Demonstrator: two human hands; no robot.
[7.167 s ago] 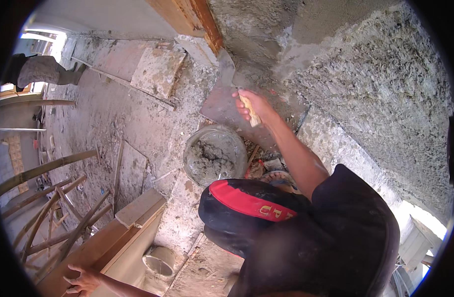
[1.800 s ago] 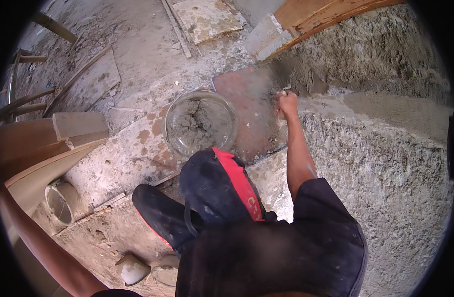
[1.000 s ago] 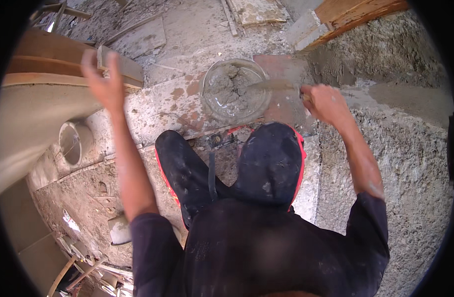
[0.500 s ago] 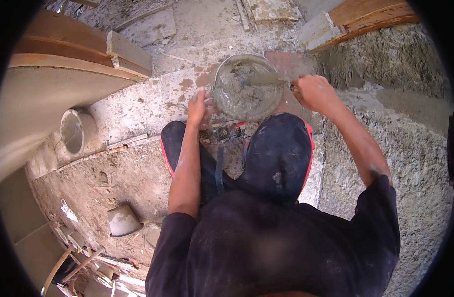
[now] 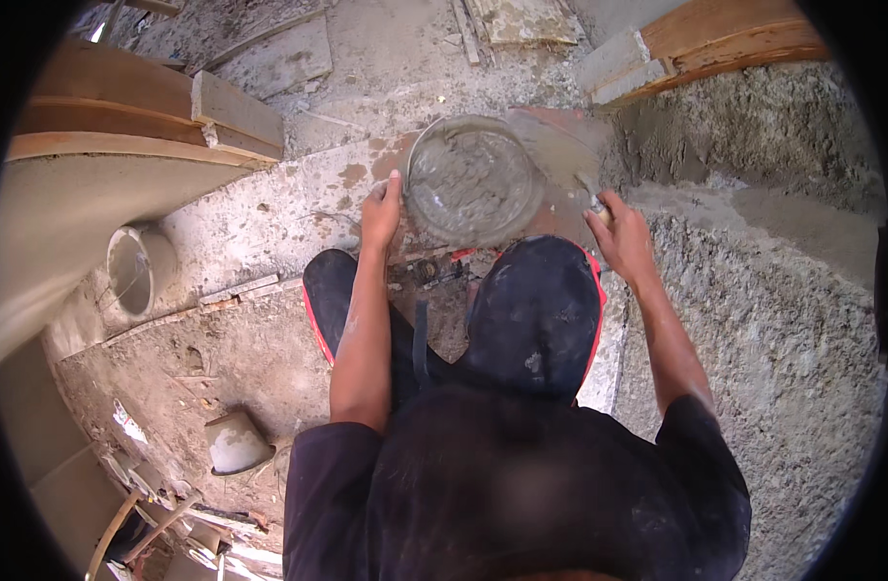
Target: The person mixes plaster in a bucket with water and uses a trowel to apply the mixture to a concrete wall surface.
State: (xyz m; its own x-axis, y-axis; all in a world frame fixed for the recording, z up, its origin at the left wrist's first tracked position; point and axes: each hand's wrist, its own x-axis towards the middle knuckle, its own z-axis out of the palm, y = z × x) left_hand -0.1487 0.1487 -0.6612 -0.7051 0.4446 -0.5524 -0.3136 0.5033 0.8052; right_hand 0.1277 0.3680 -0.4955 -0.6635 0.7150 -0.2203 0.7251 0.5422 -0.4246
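A round bucket [image 5: 412, 208] sits on the ground in front of my knees, filled with wet grey mortar [image 5: 473, 179]. In my right hand [image 5: 623, 237] is the handle of a trowel [image 5: 563, 160]. Its broad blade, coated with grey mortar, lies just right of the bucket's rim, over a reddish patch of floor. My left hand [image 5: 380, 211] is close by the bucket's left side, thumb up and fingers loosely bent, with nothing seen in it. Whether it touches the rim I cannot tell.
To the left lies an open pail [image 5: 134, 271] on its side, and a tapered bucket [image 5: 239, 443] is upside down lower left. Timber-framed wall ends [image 5: 241, 111] stand at both far sides. Rough, mortar-covered ground [image 5: 744, 358] spreads right. Wood scraps [image 5: 163, 523] pile up lower left.
The trowel has come out of the bucket to its right, and my right hand has moved down slightly. The mortar's surface looks flatter. My left hand has shifted slightly left.
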